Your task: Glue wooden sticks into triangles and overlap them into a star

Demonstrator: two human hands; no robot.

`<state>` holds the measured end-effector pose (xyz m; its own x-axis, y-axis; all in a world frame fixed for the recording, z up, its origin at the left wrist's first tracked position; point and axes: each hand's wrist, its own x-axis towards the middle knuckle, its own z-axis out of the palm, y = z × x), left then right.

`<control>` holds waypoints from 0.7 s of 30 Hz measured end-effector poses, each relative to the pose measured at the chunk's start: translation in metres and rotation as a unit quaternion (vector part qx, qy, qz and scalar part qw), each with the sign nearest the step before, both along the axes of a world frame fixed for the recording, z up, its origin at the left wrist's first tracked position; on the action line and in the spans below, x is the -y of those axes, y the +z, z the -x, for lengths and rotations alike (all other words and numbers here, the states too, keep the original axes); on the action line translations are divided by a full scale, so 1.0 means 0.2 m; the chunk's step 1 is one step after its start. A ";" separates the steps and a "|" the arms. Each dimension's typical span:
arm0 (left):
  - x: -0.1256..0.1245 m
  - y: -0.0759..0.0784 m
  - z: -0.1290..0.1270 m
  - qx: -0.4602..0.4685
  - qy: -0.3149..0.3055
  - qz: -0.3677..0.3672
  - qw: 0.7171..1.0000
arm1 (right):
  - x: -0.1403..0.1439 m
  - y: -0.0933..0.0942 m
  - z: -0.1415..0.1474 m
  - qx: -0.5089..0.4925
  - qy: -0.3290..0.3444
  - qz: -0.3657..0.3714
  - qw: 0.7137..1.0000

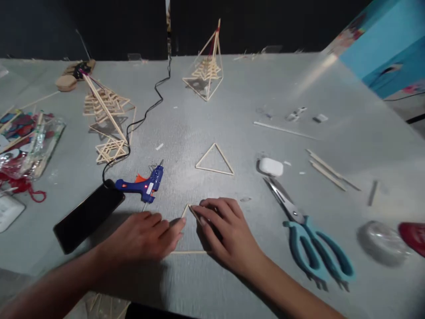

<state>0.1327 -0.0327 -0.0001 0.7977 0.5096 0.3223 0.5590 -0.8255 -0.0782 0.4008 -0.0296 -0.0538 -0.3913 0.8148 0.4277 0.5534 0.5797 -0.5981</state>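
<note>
Wooden sticks [184, 213], two handheld in a peak.
Left hand [151, 235] grasps left stick [185, 210]; right hand [229, 230] grasps right stick [193, 212], apparently steadying their tips together beyond base stick [189, 252].

Black panels [116, 26] stand behind a grey table [232, 115], a blue surface [375, 44] at right.

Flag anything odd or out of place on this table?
The blue glue gun lies on its side with its red light lit, handle end overlapping the black smartphone: an odd spot for a possibly hot tool. White scraps litter the tabletop.
</note>
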 end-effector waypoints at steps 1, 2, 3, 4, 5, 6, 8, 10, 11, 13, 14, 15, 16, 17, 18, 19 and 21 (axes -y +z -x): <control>0.00 0.00 0.00 0.001 0.004 0.006 1.000 | 0.00 0.00 0.00 0.019 0.002 -0.007 1.000; -0.01 0.00 0.00 0.000 0.011 0.011 1.000 | 0.00 0.01 -0.01 0.035 0.004 -0.011 0.999; -0.02 -0.01 0.00 -0.003 0.017 0.016 1.000 | 0.01 0.01 -0.01 0.046 0.006 -0.011 0.999; -0.03 -0.01 0.00 -0.004 0.023 0.021 0.999 | 0.01 0.01 -0.02 0.053 0.006 -0.008 0.999; -0.05 -0.01 0.01 -0.004 0.029 0.025 0.999 | 0.01 0.02 -0.02 0.057 0.006 -0.006 0.998; -0.06 -0.01 0.01 -0.006 0.035 0.031 0.999 | 0.01 0.02 -0.02 0.060 0.006 -0.005 0.998; -0.08 0.00 0.01 -0.007 0.037 0.044 0.998 | 0.00 0.02 -0.03 0.061 0.004 0.000 0.998; -0.08 0.00 0.00 -0.011 0.035 0.060 0.998 | 0.00 0.03 -0.03 0.063 0.003 0.006 0.998; -0.08 0.00 0.00 -0.012 0.033 0.067 0.997 | 0.00 0.03 -0.03 0.064 0.004 0.007 0.998; -0.08 0.00 -0.01 -0.015 0.027 0.077 0.997 | 0.00 0.03 -0.03 0.064 0.003 0.008 0.998; -0.07 0.00 -0.01 -0.015 0.025 0.081 0.996 | 0.00 0.03 -0.03 0.063 0.003 0.008 0.998; -0.07 -0.01 -0.01 -0.014 0.023 0.083 0.996 | 0.00 0.04 -0.03 0.059 0.002 0.011 0.998; -0.07 -0.01 -0.01 -0.012 0.022 0.085 0.996 | 0.00 0.04 -0.03 0.052 0.001 0.017 0.998; -0.06 -0.01 0.00 -0.011 0.021 0.085 0.996 | 0.00 0.04 -0.03 0.041 -0.002 0.027 0.999; -0.06 -0.02 0.00 -0.011 0.018 0.085 0.996 | -0.01 0.04 -0.04 0.024 -0.006 0.038 0.999; -0.06 -0.02 0.01 -0.010 0.015 0.084 0.996 | -0.01 0.05 -0.04 0.002 -0.014 0.050 0.999; -0.06 -0.02 0.02 -0.021 0.007 0.089 0.996 | -0.02 0.05 -0.05 -0.045 -0.033 0.073 0.996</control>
